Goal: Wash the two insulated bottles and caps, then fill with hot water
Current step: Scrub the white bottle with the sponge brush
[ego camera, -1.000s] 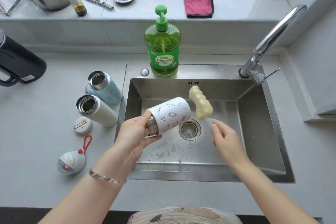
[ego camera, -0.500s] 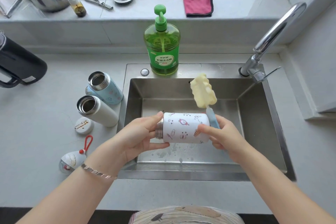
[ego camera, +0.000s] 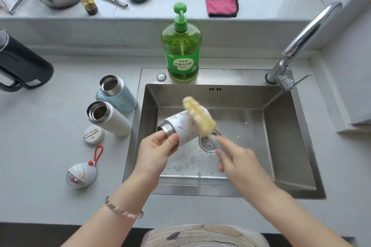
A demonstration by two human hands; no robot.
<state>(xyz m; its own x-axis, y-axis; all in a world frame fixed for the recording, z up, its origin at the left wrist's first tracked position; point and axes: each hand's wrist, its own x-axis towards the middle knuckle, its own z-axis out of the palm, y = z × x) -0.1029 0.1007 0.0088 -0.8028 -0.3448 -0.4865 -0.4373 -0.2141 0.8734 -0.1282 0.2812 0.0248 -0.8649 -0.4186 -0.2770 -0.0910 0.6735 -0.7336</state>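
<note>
Head view: a grey countertop [ego camera: 40,146] surrounds a stainless steel sink [ego camera: 285,136], with a chrome faucet [ego camera: 305,34] at its far right corner and a black kettle [ego camera: 22,62] at the left edge. A green dish soap bottle [ego camera: 181,50] with a pump stands on the sink's back rim. Over the basin, the left hand [ego camera: 155,150] grips the steel neck of a white patterned bottle [ego camera: 186,126], fingers curled round it; the bottle is tilted, mouth toward the lower left, base up and away. The right hand [ego camera: 236,158] is blurred, and its fingertips appear to pinch the handle of a yellow sponge brush [ego camera: 199,118], whose head lies against the bottle's side. On the counter just left of the sink stand two uncapped bottles close together, a pale blue bottle [ego camera: 118,94] behind a plain white bottle [ego camera: 108,118]. Near them lie a round white cap [ego camera: 94,134] and, closer to the person, an egg-shaped cap [ego camera: 81,174] with a red loop.
</note>
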